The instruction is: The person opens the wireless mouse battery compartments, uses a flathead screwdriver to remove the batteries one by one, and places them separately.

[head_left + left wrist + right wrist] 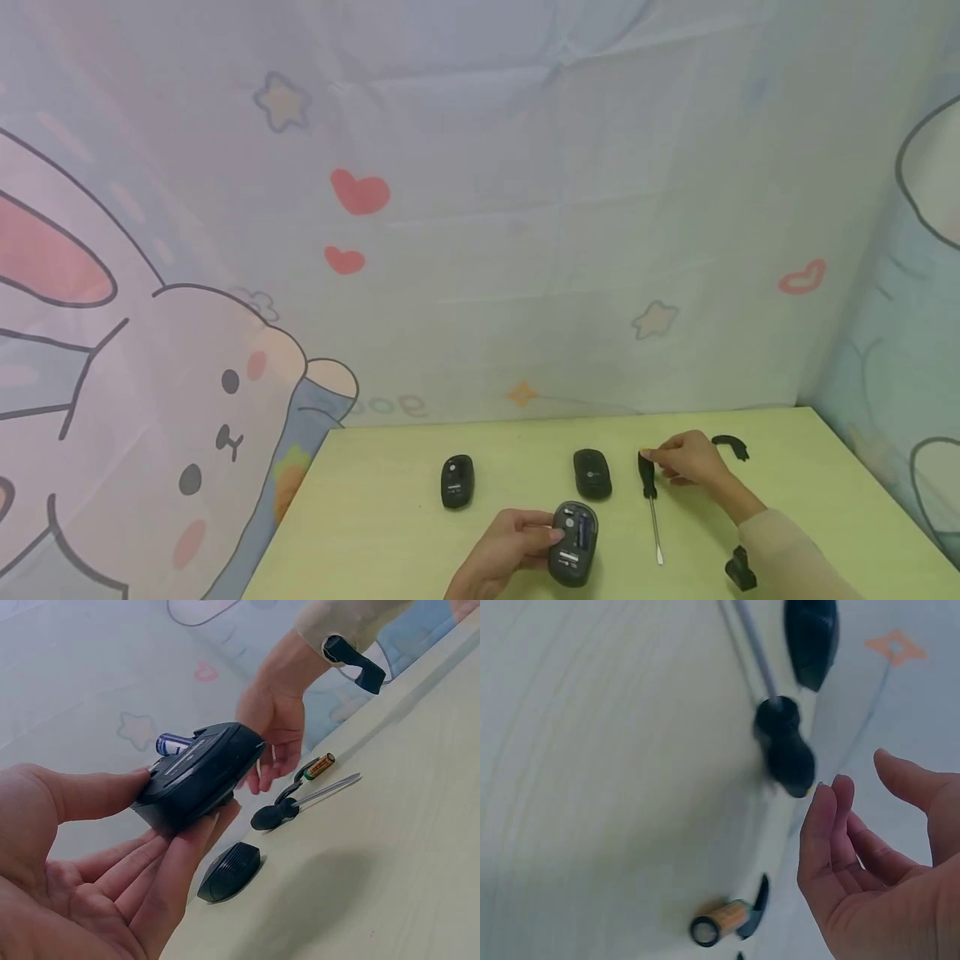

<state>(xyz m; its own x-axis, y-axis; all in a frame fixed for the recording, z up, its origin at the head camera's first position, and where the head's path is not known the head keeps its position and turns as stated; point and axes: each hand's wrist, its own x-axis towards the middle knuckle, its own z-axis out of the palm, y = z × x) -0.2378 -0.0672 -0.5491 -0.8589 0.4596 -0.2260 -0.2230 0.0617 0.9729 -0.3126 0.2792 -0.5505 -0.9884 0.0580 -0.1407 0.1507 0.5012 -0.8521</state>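
My left hand point(510, 546) grips a dark computer mouse point(573, 550), thumb on its underside, which faces up with the battery slot uncovered. A blue-and-white battery point(172, 744) pokes up from that slot in the left wrist view. My right hand point(688, 458) is beside the handle end of a black-handled screwdriver point(647, 477). In the right wrist view its fingers are loosely bent, with a gap between thumb and fingertips and nothing held. The screwdriver lies on the table, blade toward me. Beyond the right hand lies a curved black cover piece point(731, 446), with an orange-and-black battery point(720, 922) next to it.
Two more mice lie on the pale yellow table point(375, 533): one point(457, 482) underside up at the left, one point(592, 473) top up near the middle. A printed cloth backdrop point(487, 333) hangs behind the table. A black fitting point(741, 571) sits by the right sleeve.
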